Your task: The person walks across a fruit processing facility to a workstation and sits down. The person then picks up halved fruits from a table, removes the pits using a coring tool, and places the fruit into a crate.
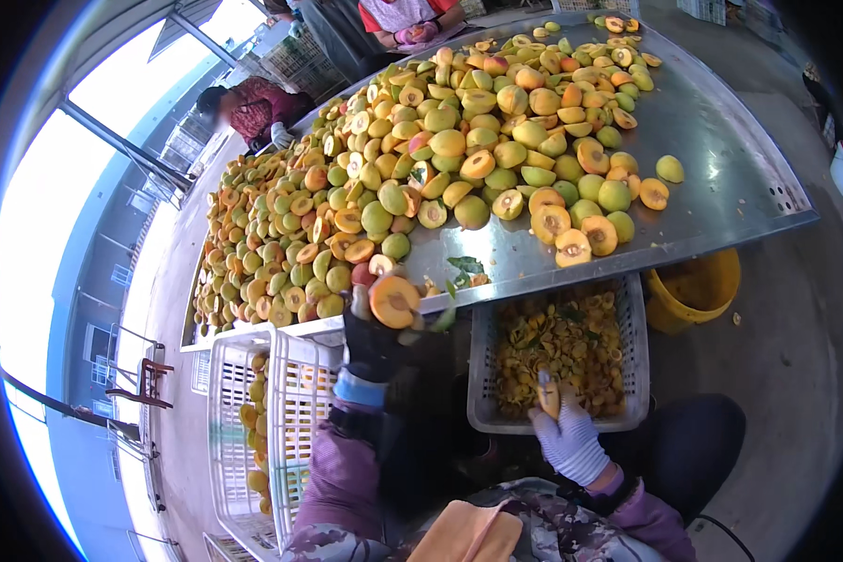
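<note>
My left hand (373, 342), in a dark glove, is raised at the near edge of the metal table (721, 178). Its fingers are closed on a peach half (394, 302), orange cut face up. Over the crate of scraps (637, 356), my right hand (571, 442) wears a white striped glove. It grips a short hand tool (548, 395) with a tan handle and a greyish tip; the tip's exact shape cannot be made out. A large heap of peaches (440, 140), many cut in half, covers much of the table. Yellow scraps (557, 347) fill the crate's bottom.
A white slatted crate (295, 421) with some peaches stands at the left below the table. Right of the scrap crate is a yellow bucket (693, 290). Green leaves (464, 267) lie near the table edge. Other people (262, 112) work along the table's far sides.
</note>
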The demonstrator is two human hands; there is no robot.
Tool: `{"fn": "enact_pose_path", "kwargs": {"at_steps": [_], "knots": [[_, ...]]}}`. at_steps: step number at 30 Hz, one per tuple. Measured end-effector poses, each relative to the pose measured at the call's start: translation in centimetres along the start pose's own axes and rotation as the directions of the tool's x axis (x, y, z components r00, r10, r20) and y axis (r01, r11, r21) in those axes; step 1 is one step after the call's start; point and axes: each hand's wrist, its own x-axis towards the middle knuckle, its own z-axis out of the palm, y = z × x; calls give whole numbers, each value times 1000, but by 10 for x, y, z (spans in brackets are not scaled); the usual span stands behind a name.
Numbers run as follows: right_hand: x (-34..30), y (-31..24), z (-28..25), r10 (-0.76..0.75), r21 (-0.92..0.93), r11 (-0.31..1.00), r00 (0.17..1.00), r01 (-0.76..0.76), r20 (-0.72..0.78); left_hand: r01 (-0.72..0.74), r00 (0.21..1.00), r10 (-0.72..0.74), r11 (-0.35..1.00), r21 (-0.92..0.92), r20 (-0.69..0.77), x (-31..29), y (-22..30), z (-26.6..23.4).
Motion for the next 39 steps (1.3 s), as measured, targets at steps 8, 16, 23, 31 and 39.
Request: {"fn": "enact_pose_path", "kwargs": {"at_steps": [8, 16, 23, 31, 39], "knots": [[-12, -29, 8, -443, -446, 784, 892, 432, 86, 446, 875, -464, 883, 144, 135, -52, -66, 23], [-18, -24, 3, -444, -613, 667, 887, 423, 128, -42, 946, -134, 853, 521, 296, -80, -72, 55], [-19, -30, 0, -401, -659, 649, 907, 380, 128, -111, 970, -31, 828, 549, 243, -93, -67, 77], [-18, -30, -2, -295, -615, 684, 920, 391, 257, -240, 962, 59, 641, 729, 265, -84, -80, 48], [-18, -19, 5, -109, -486, 848, 967, 211, 229, -355, 865, -191, 420, 835, 464, -66, -72, 44]]}}
